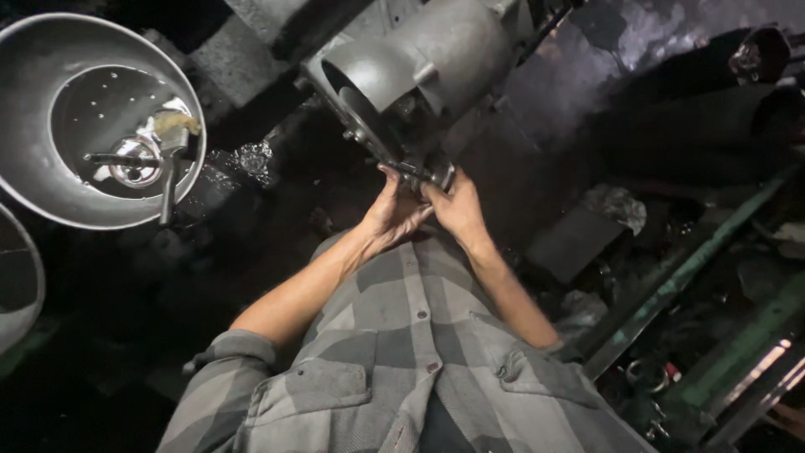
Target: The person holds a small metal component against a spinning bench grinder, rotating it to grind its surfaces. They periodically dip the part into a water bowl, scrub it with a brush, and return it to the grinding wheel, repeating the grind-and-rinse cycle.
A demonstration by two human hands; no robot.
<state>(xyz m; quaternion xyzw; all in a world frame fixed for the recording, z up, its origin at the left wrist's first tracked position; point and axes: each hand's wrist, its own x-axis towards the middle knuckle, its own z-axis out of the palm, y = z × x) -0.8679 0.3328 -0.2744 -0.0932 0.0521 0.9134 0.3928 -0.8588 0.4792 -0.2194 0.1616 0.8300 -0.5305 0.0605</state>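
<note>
Centrally, a small dark metal fitting (428, 174) sits at the lower edge of the grey machine housing (419, 63). Left hand (394, 214) and right hand (457, 205) both close their fingers on it. At ten o'clock stands a steel bowl (33, 126) containing a ladle (172, 159).

I see both hands raised together against the lower edge of a grey metal machine housing (428, 59): my left hand (394, 210) and right hand (457, 205) touch side by side, fingers curled on a small metal part (432, 174) there. Off to the left sits a round metal bowl (33, 101) holding a brush (172, 143).
</note>
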